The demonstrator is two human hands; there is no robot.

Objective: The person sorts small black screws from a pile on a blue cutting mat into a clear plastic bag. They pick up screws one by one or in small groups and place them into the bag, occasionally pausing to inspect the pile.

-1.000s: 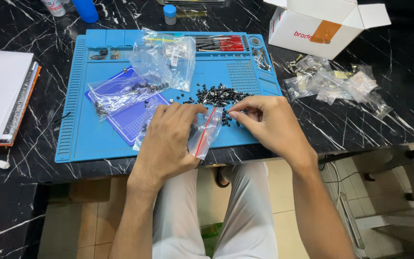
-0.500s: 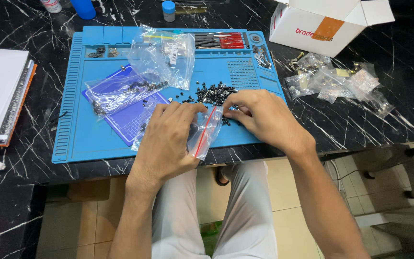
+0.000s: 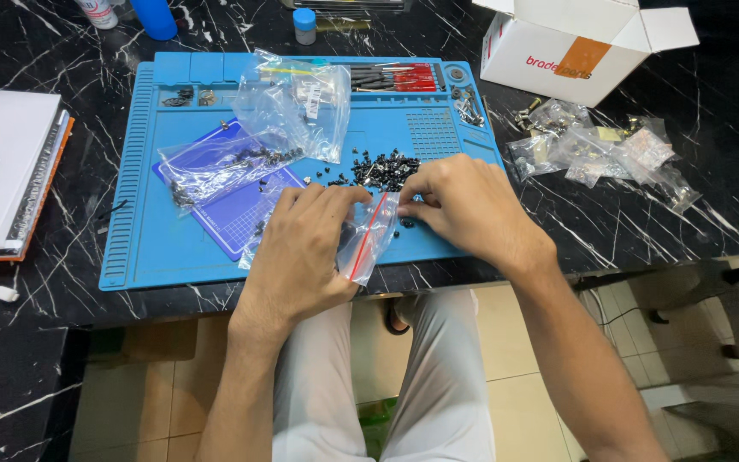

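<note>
A small clear bag [image 3: 368, 239] with a red zip strip is being held over the near edge of a blue mat [image 3: 173, 239], which is lying on a black marble counter [image 3: 712, 171]. The mat is being shared with two larger clear bags [image 3: 297, 103], one of them resting on a purple card [image 3: 237, 214]. A white box [image 3: 575, 43] with open flaps is standing at the far right of the counter, and a stack of books [image 3: 6, 171] is lying at the left edge. A cluster of small filled bags [image 3: 596, 150] is lying between the box and the mat.

The left hand [image 3: 305, 252] is being closed over the small bag's left side, fingers curled around it. The right hand [image 3: 464, 205] is being pinched at the bag's upper edge, thumb and forefinger pressed together; whether a screw is being gripped between them cannot be told. A heap of black screws [image 3: 378, 169] is lying on the mat just beyond both hands. A row of red-handled tools [image 3: 395, 77] is sitting in the mat's far tray.
</note>
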